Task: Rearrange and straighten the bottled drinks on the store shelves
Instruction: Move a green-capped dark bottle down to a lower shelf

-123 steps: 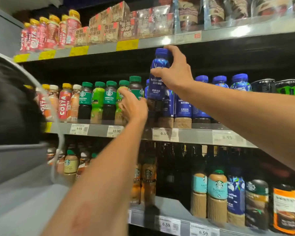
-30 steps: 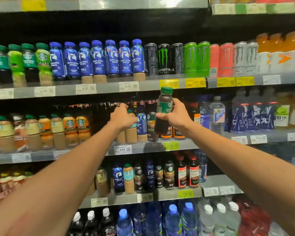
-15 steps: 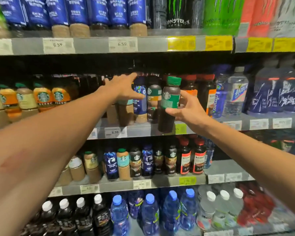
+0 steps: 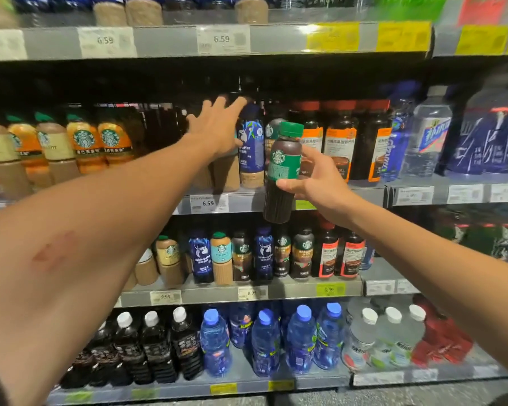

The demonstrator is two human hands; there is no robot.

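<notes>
Bottled drinks fill every shelf here, and the one in hand is a dark coffee bottle with a green cap (image 4: 282, 171), held upright in front of the middle shelf (image 4: 276, 200), its base hanging below the shelf's front edge. Going left to right: the orange-labelled coffee bottles (image 4: 97, 145) stand in a tidy row on the far left of that shelf, and I leave them alone. My left hand (image 4: 217, 127) reaches into the shelf with fingers spread and released, grasping nothing, its palm against a blue-labelled coffee bottle (image 4: 251, 148). Just right of it my right hand (image 4: 314, 180) has its grip clenched around the green-capped bottle's label, thumb in front. To do this well, I judge I should use the left hand to hold the blue bottle and its neighbours aside, lift the held bottle clear of the shelf lip, and slide it in upright with the logo facing out. The risk is clipping the red-capped bottles (image 4: 338, 142) standing close on the right, so I go in straight and slowly.
</notes>
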